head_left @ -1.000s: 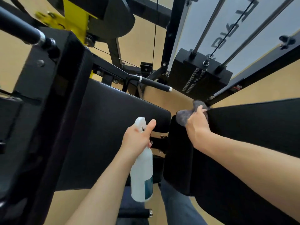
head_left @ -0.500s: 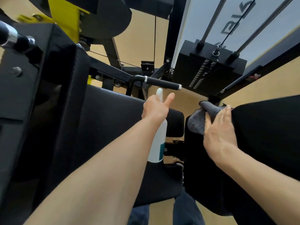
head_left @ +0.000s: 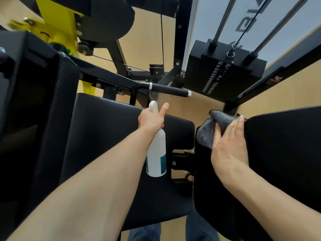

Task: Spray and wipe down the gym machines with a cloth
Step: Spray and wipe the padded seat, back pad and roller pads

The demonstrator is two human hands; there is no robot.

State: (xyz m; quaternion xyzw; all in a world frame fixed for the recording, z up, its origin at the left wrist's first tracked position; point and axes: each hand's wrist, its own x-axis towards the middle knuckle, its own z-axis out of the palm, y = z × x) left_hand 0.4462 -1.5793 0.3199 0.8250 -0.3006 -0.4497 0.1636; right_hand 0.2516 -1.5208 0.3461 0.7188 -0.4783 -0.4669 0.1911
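bare forearms (head_left: 97,188), no sleeves; blue denim trousers (head_left: 144,232)

Light even and soft, indoor, moderately bright; source not visible. Tan floor (head_left: 194,108) evenly lit, no hard shadows on it. Black pads (head_left: 107,136) read very dark, texture lost at the left and lower right. Faint sheen on the guide rods (head_left: 224,18) and the handle (head_left: 169,89). Motion blur on the yellow bracket (head_left: 57,23) at upper left. Strong wide-angle distortion: frame bars bow and forearms swell toward the edges. Centre reasonably sharp.
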